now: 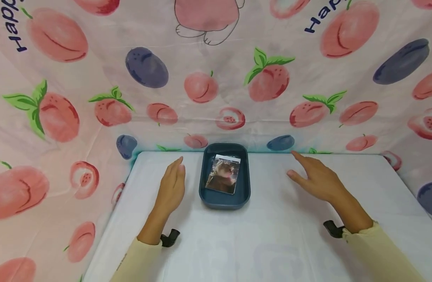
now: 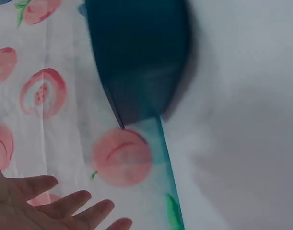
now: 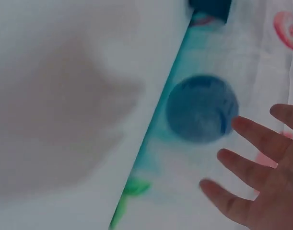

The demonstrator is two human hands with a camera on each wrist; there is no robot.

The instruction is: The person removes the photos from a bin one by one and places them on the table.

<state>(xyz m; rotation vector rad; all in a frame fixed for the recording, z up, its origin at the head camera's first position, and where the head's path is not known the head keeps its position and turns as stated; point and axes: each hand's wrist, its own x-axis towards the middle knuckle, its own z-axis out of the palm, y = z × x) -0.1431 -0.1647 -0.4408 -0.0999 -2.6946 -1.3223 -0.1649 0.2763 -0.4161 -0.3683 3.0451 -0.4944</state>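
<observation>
A dark blue rectangular tray [image 1: 224,202] sits at the back middle of the white table. Inside it lies a flat packet [image 1: 223,174] with a brown, glossy picture and a white strip along its top. To the left of the tray, my left hand [image 1: 171,186] hovers with fingers straight and holds nothing. Its spread fingers show in the left wrist view, beside the tray's blurred dark side [image 2: 139,52]. My right hand [image 1: 318,176] is held farther off on the right, thumb apart from the fingers, palm toward the tray. Nothing is in its grasp either.
The white table [image 1: 265,235] ends at a back edge against a hanging cloth [image 1: 216,58] printed with peaches and dark blue fruit. The cloth also runs down the left and right sides. A black wrist mount [image 1: 170,237] is on the left wrist, another [image 1: 333,229] on the right.
</observation>
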